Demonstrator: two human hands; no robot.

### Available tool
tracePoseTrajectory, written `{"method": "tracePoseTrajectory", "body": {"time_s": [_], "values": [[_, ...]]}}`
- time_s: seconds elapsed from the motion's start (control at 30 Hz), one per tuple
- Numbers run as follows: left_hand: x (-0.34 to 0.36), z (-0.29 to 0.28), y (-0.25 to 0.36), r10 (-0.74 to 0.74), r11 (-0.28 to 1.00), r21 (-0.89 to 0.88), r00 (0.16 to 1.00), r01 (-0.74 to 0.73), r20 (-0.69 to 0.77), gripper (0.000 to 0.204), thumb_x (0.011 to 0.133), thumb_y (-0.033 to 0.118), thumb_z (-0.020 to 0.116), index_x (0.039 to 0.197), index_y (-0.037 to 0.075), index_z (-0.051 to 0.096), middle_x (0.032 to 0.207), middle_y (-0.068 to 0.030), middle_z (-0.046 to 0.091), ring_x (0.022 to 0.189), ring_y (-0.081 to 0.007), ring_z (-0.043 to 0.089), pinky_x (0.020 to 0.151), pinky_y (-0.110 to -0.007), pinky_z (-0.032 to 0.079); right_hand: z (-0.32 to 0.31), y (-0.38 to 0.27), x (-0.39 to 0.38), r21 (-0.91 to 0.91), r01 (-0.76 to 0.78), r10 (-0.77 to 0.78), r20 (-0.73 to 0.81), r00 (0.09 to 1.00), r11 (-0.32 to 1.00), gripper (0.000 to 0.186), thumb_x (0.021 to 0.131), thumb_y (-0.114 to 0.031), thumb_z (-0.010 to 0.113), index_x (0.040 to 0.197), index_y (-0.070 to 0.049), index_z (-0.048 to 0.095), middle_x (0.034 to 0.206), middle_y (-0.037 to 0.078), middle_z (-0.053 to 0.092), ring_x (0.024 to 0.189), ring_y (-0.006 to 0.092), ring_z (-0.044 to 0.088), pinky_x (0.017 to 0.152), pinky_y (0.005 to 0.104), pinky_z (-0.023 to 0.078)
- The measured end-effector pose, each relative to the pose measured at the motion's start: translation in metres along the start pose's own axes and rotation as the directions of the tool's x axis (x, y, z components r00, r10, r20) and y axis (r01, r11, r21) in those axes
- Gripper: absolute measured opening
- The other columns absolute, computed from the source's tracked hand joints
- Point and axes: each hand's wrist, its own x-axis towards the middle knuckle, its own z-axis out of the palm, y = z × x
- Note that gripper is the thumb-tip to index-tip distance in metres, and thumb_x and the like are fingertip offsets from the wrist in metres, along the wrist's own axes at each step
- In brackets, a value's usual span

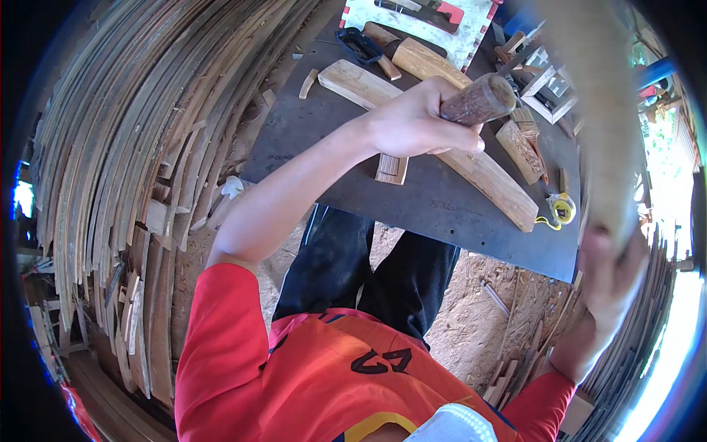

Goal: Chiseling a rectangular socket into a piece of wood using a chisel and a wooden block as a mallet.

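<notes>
While a round wooden handle [475, 102] is clenched in the left hand [420, 121], presumably to leave its end bare, a motion-blurred wooden piece [605, 118] is grasped by the right hand [610, 276]; beneath the left grip, a board [493, 186] is laid.

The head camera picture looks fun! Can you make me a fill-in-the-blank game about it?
1. The left hand grips a round brown piece of wood, while the long, blurry piece is in the person's ____ hand.
2. On the dark tabletop, the small yellow measuring tool is a tape ____.
3. The color of the person's shirt sleeves is ____.

Missing words: right; measure; red.
</notes>
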Motion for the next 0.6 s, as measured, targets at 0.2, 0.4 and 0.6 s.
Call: {"method": "tracePoseTrajectory", "body": {"time_s": [0.2,0.4,0.6], "values": [[0.003,0.005,0.005,-0.076,0.997,-0.037,0.996,0.074,-0.050,0.015,0.085,0.012,0.067,0.074,0.006,0.057,0.053,0.0045,0.042,0.046,-0.0048,0.038,0.044,-0.025,0.028,0.028,-0.004,-0.001,-0.457,0.278,-0.286,0.052,0.957,0.845,0.053,0.089,-0.043,0.068,0.113,0.003,0.060,0.071,0.008,0.062,0.054,0.0143,0.056,0.048,0.0259,0.043],[0.015,0.007,-0.001,-0.002,0.994,-0.104,0.996,0.012,0.095,0.015,0.083,0.001,0.064,0.078,0.007,0.051,0.056,0.0035,0.040,0.044,-0.0046,0.035,0.043,-0.024,0.025,-0.024,-0.009,-0.014,0.329,-0.133,0.195,-0.163,0.967,0.935,0.059,0.094,-0.054,0.054,0.110,0.003,0.060,0.077,0.011,0.062,0.061,0.0144,0.061,0.051,0.0244,0.046],[-0.005,-0.003,-0.001,-0.026,0.987,-0.160,1.000,0.024,-0.012,0.015,0.083,0.002,0.064,0.078,0.007,0.051,0.056,0.0038,0.040,0.044,-0.0044,0.035,0.043,-0.024,0.025,-0.004,-0.006,0.006,0.007,-0.029,0.029,0.041,0.999,1.000,0.058,0.087,-0.043,0.071,0.114,0.006,0.059,0.071,0.009,0.062,0.060,0.0180,0.061,0.055,0.0327,0.047]]}}
